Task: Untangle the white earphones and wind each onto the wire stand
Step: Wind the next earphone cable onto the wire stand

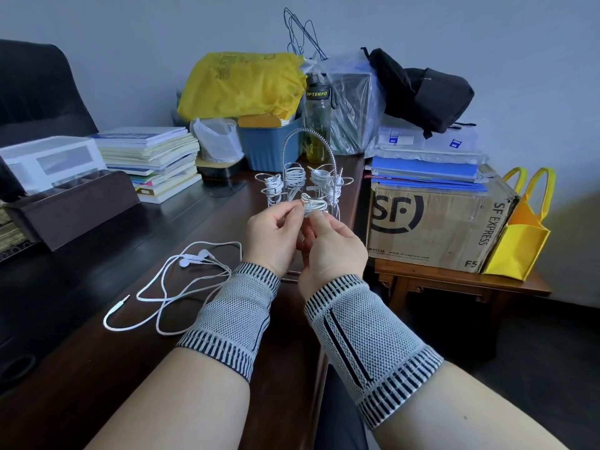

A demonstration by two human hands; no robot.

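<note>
Surroundings first, then the earphones, each placed from our hands.

Beyond the hands: a blue tub [271,146], a yellow plastic bag [240,84] and a green-tinted bottle [316,125] stand behind the wire stand [303,177].

Left of the hands: a stack of books [156,159], a white drawer box [48,160] and a dark tray [69,206] lie on the desk [113,352].

Right of the hands: a cardboard box [438,225] sits on a low wooden table [454,284], blue folders [425,173] and a black bag [418,89] piled above it, a yellow tote [522,235] leaning beside it.

In the way: our hands and wristbands [367,339] cover the stand's lower part, so we cannot see its base fully.

Left hand [272,235]: fingers curled, pinching the earphone bundle [311,204] from the left.

Right hand [331,251]: fingers curled, pinching the same bundle from below and right.

Bundle: held between both sets of fingertips, just in front of the stand's nearest hook.

Wound earphones [295,177]: several coils hang on the stand's arms, just beyond our fingertips.

Loose earphones [181,280]: they lie spread on the desk, left of the left wrist, apart from both hands.
</note>
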